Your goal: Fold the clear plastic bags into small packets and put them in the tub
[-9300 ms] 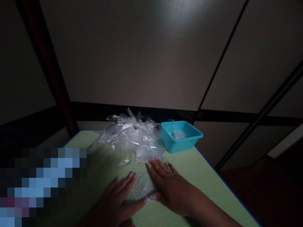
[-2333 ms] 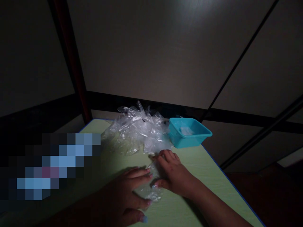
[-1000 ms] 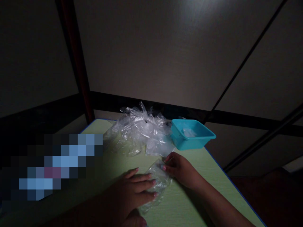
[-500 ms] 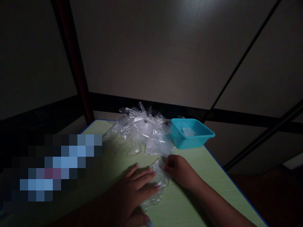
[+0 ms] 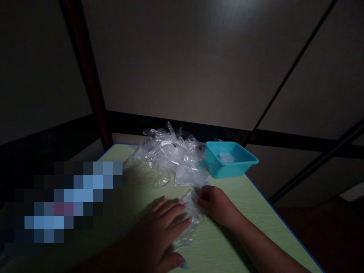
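A crumpled piece of thin clear plastic [image 5: 195, 208] lies on the light green table [image 5: 250, 223]; whether it is a bag or a glove I cannot tell. My left hand [image 5: 160, 229] rests palm down over its left side, fingers spread. At its right edge my right hand [image 5: 214, 203] is closed, thumb and index finger pinching the plastic. Beyond both hands sits a loose heap of similar clear plastic [image 5: 173, 155]. To the right of that heap stands a turquoise basket [image 5: 230, 170] with a small piece of whitish clear plastic [image 5: 226, 157] inside.
The table's blue edge [image 5: 284, 220] runs down the right side. Behind the table rises a dark panelled wall [image 5: 182, 76]. A blurred-out patch [image 5: 76, 201] hides the left part of the view.
My left hand has shifted slightly, its thumb sliding out to the right and its fingers moving up a little over the plastic. My right hand stays almost in place.
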The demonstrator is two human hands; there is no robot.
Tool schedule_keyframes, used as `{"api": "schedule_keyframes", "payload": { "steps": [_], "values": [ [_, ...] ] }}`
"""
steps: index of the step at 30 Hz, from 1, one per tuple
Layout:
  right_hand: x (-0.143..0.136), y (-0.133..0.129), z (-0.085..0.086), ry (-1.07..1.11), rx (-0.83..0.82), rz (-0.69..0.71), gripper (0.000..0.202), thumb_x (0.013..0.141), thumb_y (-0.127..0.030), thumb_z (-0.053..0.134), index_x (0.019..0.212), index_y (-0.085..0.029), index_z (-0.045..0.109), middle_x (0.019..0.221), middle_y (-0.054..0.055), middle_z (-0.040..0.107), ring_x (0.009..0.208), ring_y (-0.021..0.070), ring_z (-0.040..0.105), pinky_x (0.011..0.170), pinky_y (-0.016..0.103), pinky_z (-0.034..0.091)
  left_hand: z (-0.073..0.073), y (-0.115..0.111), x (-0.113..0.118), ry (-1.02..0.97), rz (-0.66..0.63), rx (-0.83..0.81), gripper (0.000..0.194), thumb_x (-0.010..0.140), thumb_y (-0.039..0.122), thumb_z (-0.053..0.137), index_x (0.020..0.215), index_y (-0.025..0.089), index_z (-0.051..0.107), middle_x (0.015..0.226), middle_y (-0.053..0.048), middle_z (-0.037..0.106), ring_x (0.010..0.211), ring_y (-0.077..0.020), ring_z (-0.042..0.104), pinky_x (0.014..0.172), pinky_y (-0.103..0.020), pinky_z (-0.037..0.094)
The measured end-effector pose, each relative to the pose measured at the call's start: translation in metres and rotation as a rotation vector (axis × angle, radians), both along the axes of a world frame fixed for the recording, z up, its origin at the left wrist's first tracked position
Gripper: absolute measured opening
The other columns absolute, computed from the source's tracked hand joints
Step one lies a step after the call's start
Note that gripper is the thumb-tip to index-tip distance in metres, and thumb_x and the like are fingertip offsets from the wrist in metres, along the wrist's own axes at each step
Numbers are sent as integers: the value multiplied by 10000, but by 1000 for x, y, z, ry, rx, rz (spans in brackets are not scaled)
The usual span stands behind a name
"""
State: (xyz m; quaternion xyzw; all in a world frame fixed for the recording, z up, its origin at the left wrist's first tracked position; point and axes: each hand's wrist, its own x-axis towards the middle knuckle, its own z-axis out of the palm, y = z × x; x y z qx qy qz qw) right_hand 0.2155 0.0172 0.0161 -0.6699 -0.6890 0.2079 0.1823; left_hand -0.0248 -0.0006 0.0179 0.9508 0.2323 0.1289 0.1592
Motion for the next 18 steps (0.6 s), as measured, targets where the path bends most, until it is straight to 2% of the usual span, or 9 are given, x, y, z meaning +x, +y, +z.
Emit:
{"api": "schedule_keyframes", "payload": {
  "steps": [7,11,15,18],
  "values": [
    [-1,0,-2,-15,5,-7,92,743,-192,622,662,-156,601,614,4,590,581,126,477,512,226,274,-1,-5,6,56,-7,-10,652,813,484,662,1382,248,449,1460,-100,411,1329,-328,368,1114,-550,221],
    [-1,0,-1,-19,12,-6,93,741,-186,625,657,-157,597,614,3,593,582,126,489,511,223,278,-2,-3,5,72,-7,4,646,809,501,663,1369,242,470,1454,-110,420,1315,-343,389,1099,-564,245],
    [0,-1,-1,-27,20,-8,95,740,-183,621,654,-160,590,613,2,591,576,126,483,509,226,276,-11,-3,5,35,-19,27,669,786,501,686,1363,238,474,1445,-131,426,1312,-365,384,1078,-591,258],
    [0,-1,-2,-26,15,-7,104,741,-191,622,647,-163,587,611,2,594,574,126,480,508,228,273,-22,-5,4,19,14,47,710,742,518,721,1351,243,482,1495,-143,336,1355,-383,295,1072,-608,245]
  ]
}}
